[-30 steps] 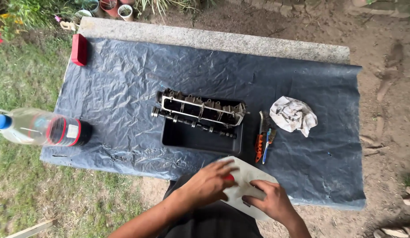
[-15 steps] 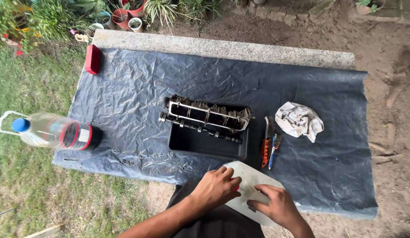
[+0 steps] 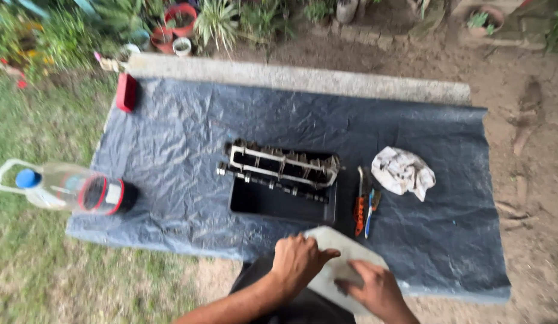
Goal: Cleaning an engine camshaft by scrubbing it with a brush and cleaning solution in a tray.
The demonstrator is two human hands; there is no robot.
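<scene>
My left hand (image 3: 298, 261) and my right hand (image 3: 375, 289) both rest on a flat white pad (image 3: 339, 264) at the near edge of the table. The left fingers curl over its near-left side, the right fingers press its lower right part. Just beyond the pad stands a black tray (image 3: 279, 204). A metal engine part (image 3: 279, 168) with rows of ribs and a shaft lies across the tray's far side.
A dark plastic sheet (image 3: 189, 138) covers the concrete table. A clear bottle with a blue cap (image 3: 63, 189) lies at the left edge. Orange and blue tools (image 3: 364, 207), a crumpled white rag (image 3: 403, 171), a red block (image 3: 126, 92). Grass left, dirt right, pots behind.
The view has shifted, so the table sits lower and further right in the picture. Both hands stay on the white pad, which has turned a little.
</scene>
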